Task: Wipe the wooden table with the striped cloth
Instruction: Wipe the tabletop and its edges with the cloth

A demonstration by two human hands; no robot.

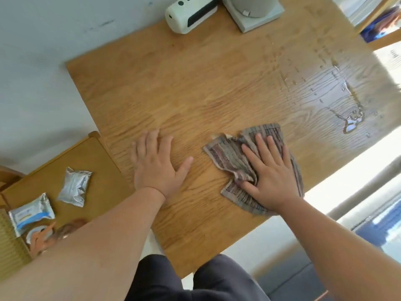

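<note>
The right hand (271, 177) lies flat, fingers spread, palm pressing down on the striped cloth (234, 157); its grip is released, nothing clenched, the cloth simply pinned under it. The cloth is crumpled and bunched, spilling out from under the palm toward the thumb side and past the fingertips, and it rests on the wooden worktop (195, 88) close to the near edge.

On the thumb side of that hand, apart from the cloth and not touching it, the left hand (158, 164) also lies flat on bare wood, fingers extended and together, thumb out, its grip released and holding nothing.

Beyond the right hand's fingertips and off to its outer side, a puddle of water (351, 122) with beads and streaks around it sits on the wood, near the cloth but not touching it. The stretch of wood between the cloth and the puddle is bare.

Far ahead of both hands, at the back of the worktop, a white device with a dark panel (188, 16) lies on its side beside a grey appliance on a square base (253, 11).

Outward from the left hand, a lower wooden surface (86, 155) carries a crumpled silver packet (74, 186) and a blue-and-white wipes pack (31, 213), well apart from the cloth.
</note>
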